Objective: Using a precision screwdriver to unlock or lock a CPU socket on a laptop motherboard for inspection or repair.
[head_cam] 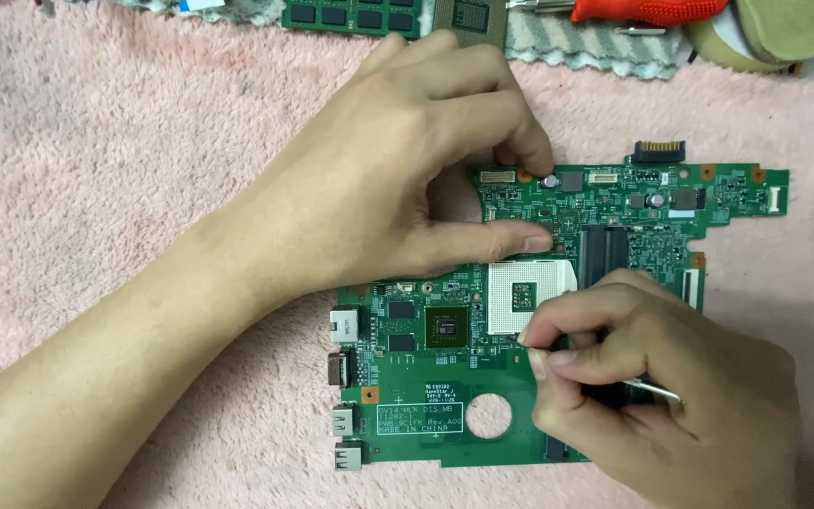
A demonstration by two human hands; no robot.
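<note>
A green laptop circuit board [445, 396] lies flat on a pink fluffy cloth [96, 160]. My left hand [407, 160] rests on the board's upper left part, thumb pressed flat just above the pale square processor socket [529, 294] and fingertips touching the board's far edge. My right hand [657, 386] is pinched around a thin metal tool [657, 388] at the socket's lower right corner; the tool's tip is hidden by my fingers. A dark square chip [447, 328] sits left of the socket.
Along the far edge lie a green memory module [350, 16], a square processor chip [471, 19], a grey-striped cloth [586, 47], a red-handled tool [647, 9] and a roll of tan tape [765, 33]. Metal ports [343, 368] line the board's left side.
</note>
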